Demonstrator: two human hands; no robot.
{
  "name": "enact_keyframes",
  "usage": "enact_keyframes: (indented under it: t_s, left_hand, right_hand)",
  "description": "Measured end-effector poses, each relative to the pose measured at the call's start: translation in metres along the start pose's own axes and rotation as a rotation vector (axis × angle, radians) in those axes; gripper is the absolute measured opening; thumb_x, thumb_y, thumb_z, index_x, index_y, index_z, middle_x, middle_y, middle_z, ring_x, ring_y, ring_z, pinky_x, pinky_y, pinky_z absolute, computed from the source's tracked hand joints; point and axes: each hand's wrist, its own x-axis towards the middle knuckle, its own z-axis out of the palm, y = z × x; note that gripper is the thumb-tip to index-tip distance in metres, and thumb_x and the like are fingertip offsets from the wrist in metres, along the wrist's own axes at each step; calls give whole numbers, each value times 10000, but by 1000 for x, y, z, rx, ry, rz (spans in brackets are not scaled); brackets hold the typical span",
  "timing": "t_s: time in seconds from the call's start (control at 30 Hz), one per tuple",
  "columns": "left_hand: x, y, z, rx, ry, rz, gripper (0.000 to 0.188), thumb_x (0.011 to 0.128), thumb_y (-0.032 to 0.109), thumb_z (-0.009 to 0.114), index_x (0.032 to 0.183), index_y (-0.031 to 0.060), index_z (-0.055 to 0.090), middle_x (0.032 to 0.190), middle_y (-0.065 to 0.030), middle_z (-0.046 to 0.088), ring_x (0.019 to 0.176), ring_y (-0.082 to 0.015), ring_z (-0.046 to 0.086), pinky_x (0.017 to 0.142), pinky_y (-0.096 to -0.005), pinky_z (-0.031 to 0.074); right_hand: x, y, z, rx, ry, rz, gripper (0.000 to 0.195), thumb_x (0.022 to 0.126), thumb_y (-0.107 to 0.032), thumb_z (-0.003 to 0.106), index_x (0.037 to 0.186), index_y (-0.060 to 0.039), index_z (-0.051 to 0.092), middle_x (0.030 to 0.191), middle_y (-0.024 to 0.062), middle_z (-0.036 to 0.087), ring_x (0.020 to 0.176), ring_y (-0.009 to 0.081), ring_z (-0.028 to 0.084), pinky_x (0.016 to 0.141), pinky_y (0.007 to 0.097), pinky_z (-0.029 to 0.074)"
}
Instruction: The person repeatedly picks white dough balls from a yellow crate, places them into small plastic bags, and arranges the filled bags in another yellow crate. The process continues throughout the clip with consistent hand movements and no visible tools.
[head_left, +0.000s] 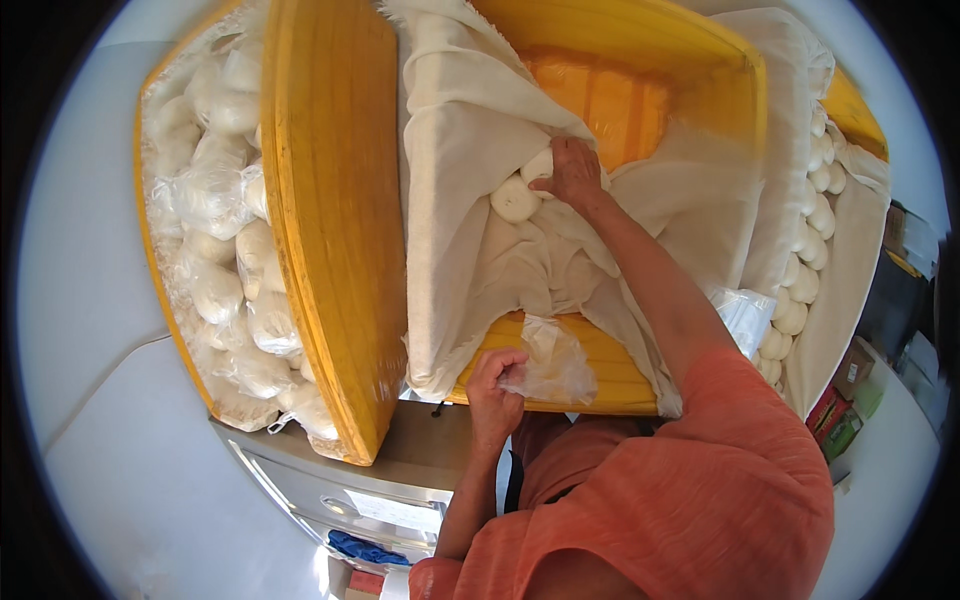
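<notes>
My right hand (576, 171) reaches forward into the middle yellow plastic crate (600, 97) and grips a round white steamed bun (535, 166). Its thumb presses the near side, and the fingers partly hide it. Touching it is a second bun (514, 199), which rests on the cream cloth (480, 142) lining the crate. A sliver of white shows past my fingers on the right; I cannot tell whether it is another bun. Close to my body, my left hand (495, 386) pinches a thin clear plastic bag (559, 364) over the crate's near wall. The bag looks limp.
At left, another yellow crate (334, 225) holds several bagged buns (214, 199). Rows of loose buns (802, 285) lie under a folded cloth (784, 150) at right. A stack of clear bags (742, 319) sits beside my right arm. Boxes (832, 420) stand further right.
</notes>
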Motion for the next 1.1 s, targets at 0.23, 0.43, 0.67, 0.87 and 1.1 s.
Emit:
enact_keyframes:
  t_s: [0.23, 0.43, 0.67, 0.87, 1.1]
  left_hand:
    - [54, -68, 27, 146, -151, -59, 196, 726, -60, 560, 903, -2, 620, 870, -128, 620, 796, -238, 617, 712, -311, 488]
    - [162, -101, 77, -47, -139, -531, 408, 745, -82, 553, 1141, 4, 515, 910, -106, 622, 694, -179, 602, 611, -279, 501]
    - [196, -135, 100, -779, -135, -795, 237, 795, -10, 587, 1027, 22, 547, 828, -60, 590, 585, -135, 555, 509, -244, 492]
    - [140, -90, 52, -1031, -251, -836, 183, 846, 68, 591, 1027, 50, 576, 824, -45, 607, 686, -133, 599, 602, -299, 540]
    - [50, -16, 15, -1282, -244, -592, 202, 849, 112, 608, 1042, 57, 590, 920, -39, 631, 777, -157, 627, 673, -313, 550]
  right_hand:
    - [-55, 23, 25, 365, 128, 213, 764, 515, -260, 870, 1089, 1, 439, 1043, 205, 521, 988, 346, 521, 827, 407, 449]
    - [-71, 31, 5, 638, 112, 440, 709, 553, -247, 847, 1078, 12, 447, 1039, 196, 545, 957, 303, 549, 824, 353, 462]
    - [-82, 65, 7, 947, -101, 494, 784, 534, -234, 853, 1161, 18, 455, 1035, 151, 577, 940, 240, 580, 784, 319, 484]
    - [-118, 24, -69, 1464, -218, 473, 685, 606, -115, 816, 1180, 0, 460, 1045, 115, 573, 956, 197, 578, 815, 326, 495]
    - [-173, -16, -149, 1706, -439, 126, 622, 661, -68, 774, 1192, -7, 455, 1075, 85, 565, 989, 181, 570, 878, 324, 476]
